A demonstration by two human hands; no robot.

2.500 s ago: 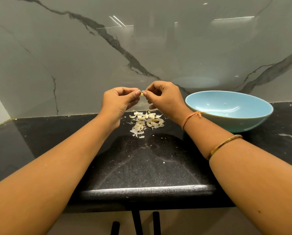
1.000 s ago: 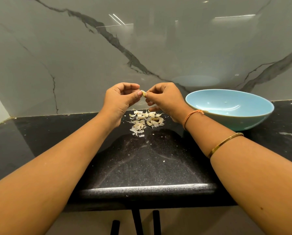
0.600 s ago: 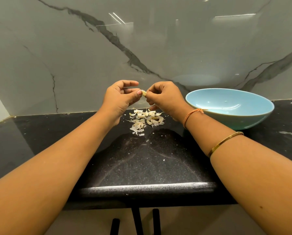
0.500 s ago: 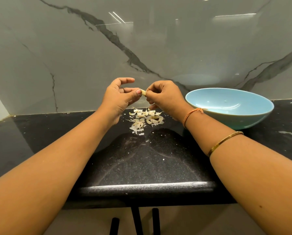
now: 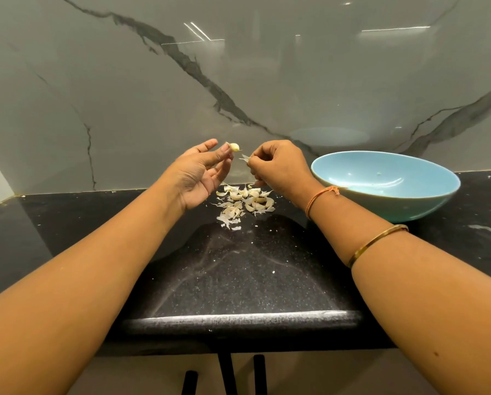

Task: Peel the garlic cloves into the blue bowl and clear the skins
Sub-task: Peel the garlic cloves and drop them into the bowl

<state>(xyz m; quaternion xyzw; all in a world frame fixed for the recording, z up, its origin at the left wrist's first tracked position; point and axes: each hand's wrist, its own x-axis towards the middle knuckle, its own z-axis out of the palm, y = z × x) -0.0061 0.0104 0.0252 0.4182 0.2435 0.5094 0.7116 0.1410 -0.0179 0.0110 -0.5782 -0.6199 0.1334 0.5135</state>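
One garlic clove (image 5: 234, 147) pinched in left hand (image 5: 201, 175); right hand (image 5: 278, 166) just beside, pinching skin (image 5: 245, 158); clove pile (image 5: 244, 202) below

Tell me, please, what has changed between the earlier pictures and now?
The hands have come apart. The left hand has turned palm up and now pinches the garlic clove alone. The right hand has let go of the clove and pulled off a piece of skin, which it pinches. The blue bowl and the pile of garlic on the counter stayed as they were.
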